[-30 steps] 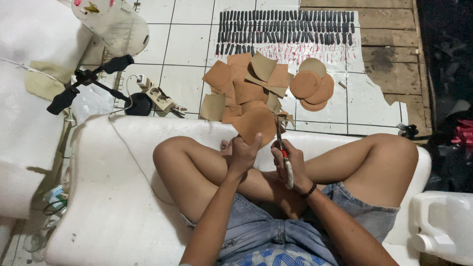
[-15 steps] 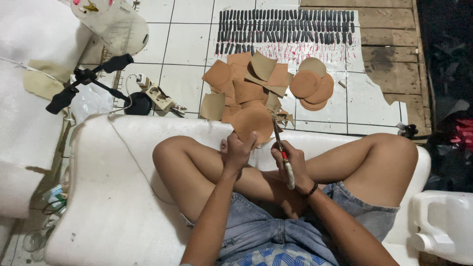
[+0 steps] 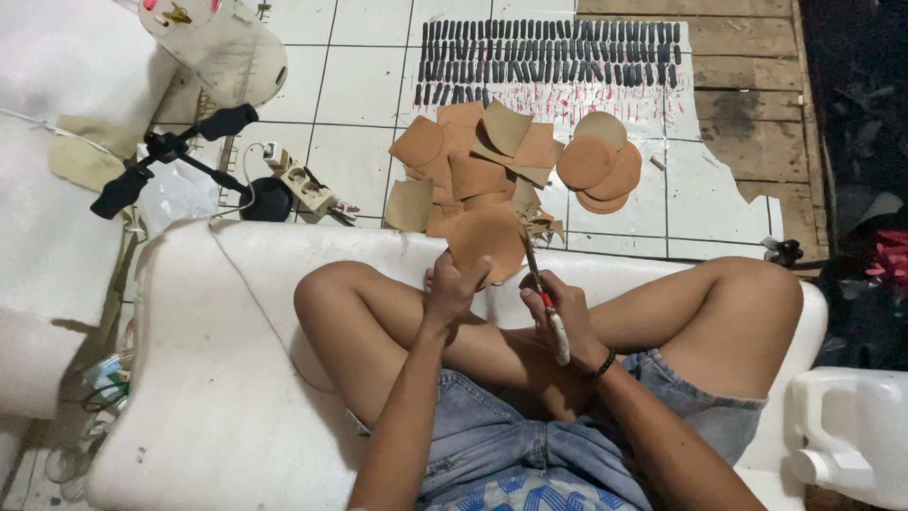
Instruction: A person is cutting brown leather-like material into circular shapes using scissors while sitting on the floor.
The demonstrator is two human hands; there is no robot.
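Nearest the camera, crossed bare legs in blue denim shorts (image 3: 492, 445) are seen on a white foam cushion (image 3: 199, 369). Above the knees, the left hand (image 3: 452, 289) is closed around the near edge of a round, tan-brown disc of thin sheet material (image 3: 487, 238), thumb on top and fingers curled beneath, so that the disc is held out flat and away from the body. Just to its right, the right hand (image 3: 558, 308), a dark band at its wrist, is wrapped shut around the handles of a pair of scissors with a red pivot and a pale grip (image 3: 541, 295).

The scissors' long axis is laid from the right hand up and slightly leftward, the blades pointing away from the body and meeting the disc at its right rim. The disc therefore lies forward and left of the cutting hand, and the right hand is the nearer one to that rim. Whether the blades are parted cannot be told.

Beyond the cushion, on the white tiled floor (image 3: 359, 85), a loose heap of tan-brown offcuts and sheets (image 3: 473, 161) is spread, with a small stack of cut round discs (image 3: 596, 163) just to its right. Farthest off, rows of small dark sticks (image 3: 549, 52) are laid out.
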